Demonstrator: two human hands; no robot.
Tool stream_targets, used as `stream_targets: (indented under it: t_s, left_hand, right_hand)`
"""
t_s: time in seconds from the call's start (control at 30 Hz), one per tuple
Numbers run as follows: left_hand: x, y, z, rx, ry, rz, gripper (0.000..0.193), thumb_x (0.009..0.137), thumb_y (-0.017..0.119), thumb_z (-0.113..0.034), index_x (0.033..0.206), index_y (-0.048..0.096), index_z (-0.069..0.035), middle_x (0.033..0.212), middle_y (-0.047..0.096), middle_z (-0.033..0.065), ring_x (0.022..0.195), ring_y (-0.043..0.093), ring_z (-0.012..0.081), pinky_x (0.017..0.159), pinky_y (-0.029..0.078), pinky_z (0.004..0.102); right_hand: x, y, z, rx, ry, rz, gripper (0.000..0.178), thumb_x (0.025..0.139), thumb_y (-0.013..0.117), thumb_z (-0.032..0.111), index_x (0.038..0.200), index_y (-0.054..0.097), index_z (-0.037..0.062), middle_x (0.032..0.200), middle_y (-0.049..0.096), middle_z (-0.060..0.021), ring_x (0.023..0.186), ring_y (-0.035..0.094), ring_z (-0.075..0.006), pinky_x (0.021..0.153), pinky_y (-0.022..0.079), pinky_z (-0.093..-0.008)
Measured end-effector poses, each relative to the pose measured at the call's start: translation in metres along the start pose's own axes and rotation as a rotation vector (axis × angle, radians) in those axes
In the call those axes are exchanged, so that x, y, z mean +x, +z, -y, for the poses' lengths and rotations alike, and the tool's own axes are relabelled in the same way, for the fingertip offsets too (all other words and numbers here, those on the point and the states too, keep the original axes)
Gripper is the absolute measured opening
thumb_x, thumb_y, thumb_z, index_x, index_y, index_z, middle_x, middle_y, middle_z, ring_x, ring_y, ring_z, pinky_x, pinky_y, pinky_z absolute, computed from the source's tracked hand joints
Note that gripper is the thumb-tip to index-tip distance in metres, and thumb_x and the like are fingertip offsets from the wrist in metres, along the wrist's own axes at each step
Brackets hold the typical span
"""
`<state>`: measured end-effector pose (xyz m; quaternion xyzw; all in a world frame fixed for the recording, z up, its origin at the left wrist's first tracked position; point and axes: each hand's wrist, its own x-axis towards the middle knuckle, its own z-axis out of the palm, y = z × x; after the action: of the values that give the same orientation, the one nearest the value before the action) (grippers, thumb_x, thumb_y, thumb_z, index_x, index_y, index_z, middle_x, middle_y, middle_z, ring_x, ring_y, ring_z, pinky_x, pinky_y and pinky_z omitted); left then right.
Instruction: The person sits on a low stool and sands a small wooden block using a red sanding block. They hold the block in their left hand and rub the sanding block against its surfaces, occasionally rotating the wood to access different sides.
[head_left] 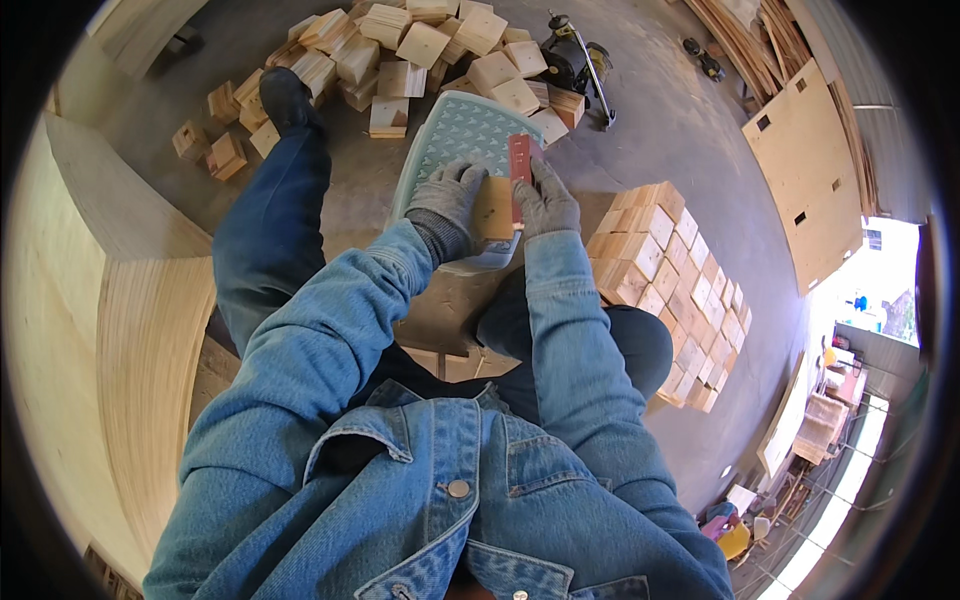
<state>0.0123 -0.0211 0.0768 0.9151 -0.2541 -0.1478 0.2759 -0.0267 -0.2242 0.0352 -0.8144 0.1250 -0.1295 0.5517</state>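
Observation:
Both my hands wear grey knit gloves. My left hand point(446, 200) is closed on a wooden block point(492, 208), its fingers at the block's left side. In my right hand point(549, 203) is a flat reddish-brown piece point(521, 165) with pale marks, held upright against the block's right edge; its exact kind is not clear. Below both hands, between my spread legs, stands a pale teal plastic tub point(462, 130) with a patterned top surface. My right fingertips are partly hidden behind the reddish piece.
Beyond the tub lies a loose heap of wooden blocks point(422, 44), with a black wheeled tool point(575, 62) beside it. A neat stack of blocks point(672, 285) stands by my right knee. Stacked plywood point(150, 340) rises at the left; a cut-out panel point(808, 175) leans at the right.

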Motion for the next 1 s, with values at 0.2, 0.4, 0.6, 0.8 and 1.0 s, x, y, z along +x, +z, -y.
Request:
stream_targets:
  t_s: [0.2,0.4,0.6,0.8,1.0]
  left_hand:
    - [-0.001,0.005,-0.001,0.017,0.004,-0.053,0.11,0.061,0.095,-0.039,0.153,0.04,-0.012,0.151,0.046,0.0228,0.14,0.047,0.0431,0.119,0.042,0.0503]
    - [0.004,0.01,0.009,-0.015,0.034,-0.07,0.108,0.06,0.094,-0.037,0.15,0.041,-0.009,0.145,0.05,0.0245,0.136,0.051,0.0434,0.117,0.044,0.0498]
    - [0.005,0.007,0.004,0.018,0.052,-0.057,0.102,0.062,0.092,-0.035,0.147,0.043,-0.007,0.143,0.052,0.0239,0.134,0.052,0.0435,0.116,0.044,0.0491]
    - [0.004,0.011,0.009,-0.003,0.057,-0.082,0.101,0.062,0.092,-0.037,0.146,0.044,-0.009,0.145,0.051,0.0228,0.136,0.051,0.0427,0.118,0.043,0.0487]
    - [0.004,0.012,0.008,-0.028,0.064,-0.063,0.097,0.064,0.091,-0.037,0.145,0.045,-0.01,0.146,0.05,0.0218,0.138,0.05,0.0424,0.119,0.042,0.0495]
  right_hand:
    - [-0.012,-0.007,0.011,0.037,0.182,0.031,0.057,0.098,0.075,0.008,0.151,0.056,-0.0008,0.148,0.064,-0.0158,0.13,0.064,-0.0208,0.112,0.049,-0.0328]
    - [-0.106,-0.021,0.068,0.254,0.389,0.025,0.059,0.101,0.073,0.009,0.155,0.051,-0.0009,0.152,0.06,-0.0169,0.134,0.061,-0.0228,0.116,0.046,-0.0337]
    - [-0.142,-0.034,0.047,0.22,0.348,0.029,0.057,0.102,0.071,0.01,0.155,0.051,-0.0024,0.154,0.057,-0.0161,0.137,0.058,-0.0216,0.115,0.046,-0.0328]
    - [-0.098,-0.021,0.066,0.267,0.406,-0.008,0.056,0.101,0.072,0.008,0.152,0.054,-0.0035,0.142,0.065,-0.0144,0.124,0.064,-0.0187,0.108,0.051,-0.0312]
    - [-0.012,-0.006,0.038,0.196,0.242,0.012,0.053,0.1,0.072,0.005,0.15,0.057,-0.0025,0.135,0.07,-0.0129,0.117,0.067,-0.0168,0.1,0.055,-0.0306]
